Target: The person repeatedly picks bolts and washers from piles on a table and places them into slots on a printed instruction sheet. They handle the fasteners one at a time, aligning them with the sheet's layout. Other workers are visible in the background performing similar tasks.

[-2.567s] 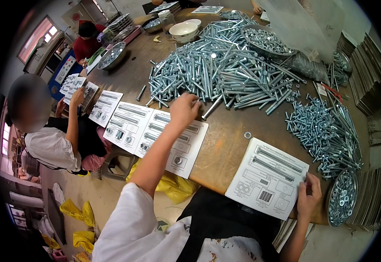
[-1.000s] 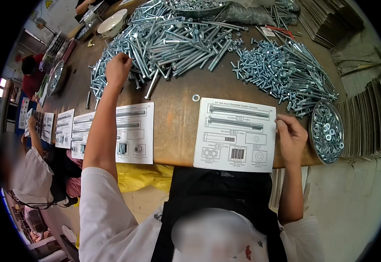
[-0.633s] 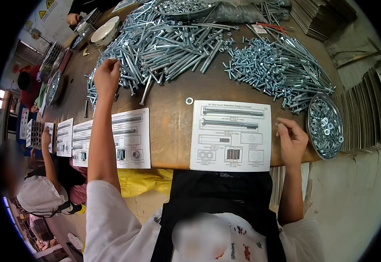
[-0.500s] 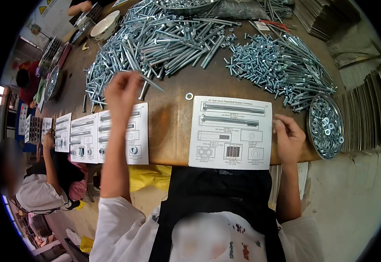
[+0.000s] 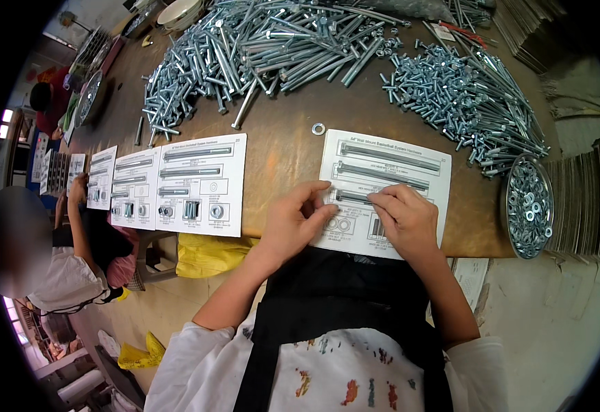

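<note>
A printed white card [image 5: 326, 156] lies at the table's front edge with two long hex bolts [image 5: 390, 158] on its upper part. Below them a shorter bolt [image 5: 352, 197] lies across the card. My right hand [image 5: 410, 221] has its thumb and fingertips pinched at the right end of that bolt. At the bolt's left end is my left hand [image 5: 296, 218], thumb and forefinger apart, with nothing visible between them. Both hands cover parts of the card's lower half. A single washer [image 5: 318, 128] rests just beyond the card.
Long bolts [image 5: 313, 51] are heaped across the far table, with a pile of shorter bolts [image 5: 444, 89] at right. A metal dish of washers [image 5: 530, 206] stands by stacked cardboard [image 5: 585, 199]. Several filled cards [image 5: 200, 185] line the left, where a co-worker's hand [image 5: 78, 189] reaches in.
My left hand has come from the bolt heap down to the card, and the shorter bolt now lies there. My right hand has moved from the card's right edge onto it.
</note>
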